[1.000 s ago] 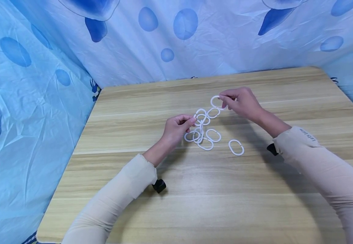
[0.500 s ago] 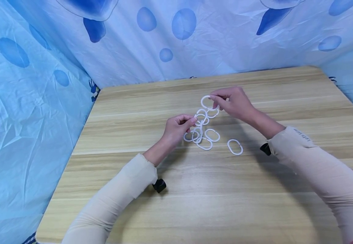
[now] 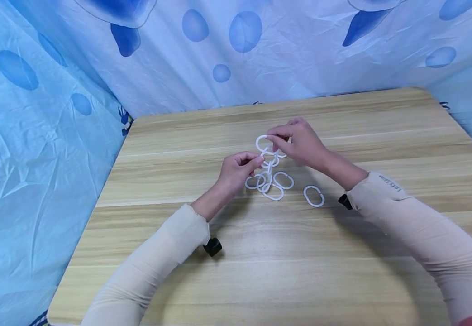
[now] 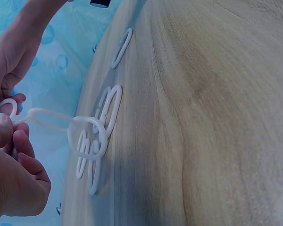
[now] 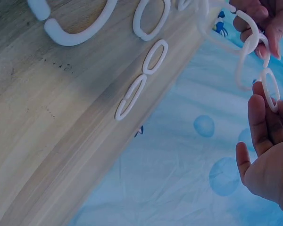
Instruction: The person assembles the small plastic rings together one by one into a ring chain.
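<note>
My left hand (image 3: 237, 171) pinches a white plastic curtain ring at the upper end of a short linked chain. In the left wrist view, a chain ring (image 4: 87, 159) hangs below the fingers, in front of several rings on the table. My right hand (image 3: 298, 141) pinches another white ring (image 3: 256, 144) between thumb and fingertips, right beside the left fingertips. The right wrist view has that ring overlapping the left hand's ring; whether they are hooked together I cannot tell. Each ring is oval, and some show a small gap. Part of the right-hand ring is hidden behind fingers.
A single white ring (image 3: 316, 206) lies apart, right of the cluster. Another ring (image 3: 292, 183) lies nearer the pile on the wood-grain table (image 3: 260, 280). Blue patterned curtain (image 3: 170, 77) hangs beyond the table's back and left edges. Black wrist cameras (image 3: 213, 247) protrude beneath the sleeves.
My right hand has moved left and slightly nearer, bringing its ring from apart up to the ring in my left hand. The left hand has stayed in place.
</note>
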The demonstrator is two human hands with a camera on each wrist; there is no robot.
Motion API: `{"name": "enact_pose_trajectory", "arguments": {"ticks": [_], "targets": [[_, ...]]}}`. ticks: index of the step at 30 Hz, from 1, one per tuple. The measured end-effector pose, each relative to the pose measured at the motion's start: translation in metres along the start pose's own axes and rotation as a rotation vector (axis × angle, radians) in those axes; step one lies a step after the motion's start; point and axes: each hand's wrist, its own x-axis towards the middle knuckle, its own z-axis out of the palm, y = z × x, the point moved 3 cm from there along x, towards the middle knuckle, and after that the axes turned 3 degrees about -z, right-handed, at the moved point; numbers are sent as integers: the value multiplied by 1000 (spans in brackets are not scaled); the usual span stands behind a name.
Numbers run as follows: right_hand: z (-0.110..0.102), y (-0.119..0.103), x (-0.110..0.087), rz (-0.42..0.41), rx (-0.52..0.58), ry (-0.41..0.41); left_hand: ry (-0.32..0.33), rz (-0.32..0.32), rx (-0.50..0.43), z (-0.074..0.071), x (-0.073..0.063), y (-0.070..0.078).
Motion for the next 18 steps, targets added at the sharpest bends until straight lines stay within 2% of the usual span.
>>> {"name": "enact_pose_trajectory", "arguments": {"ticks": [10,15,18], "targets": [[6,-10,3,-73,-116,-20,6,7,14,-4,-2,-1],[10,-12,1,-110,-169,-71,15,3,36,-7,-3,1],[10,-12,1,-105,-192,-102,30,0,27,-9,-3,1]]}}
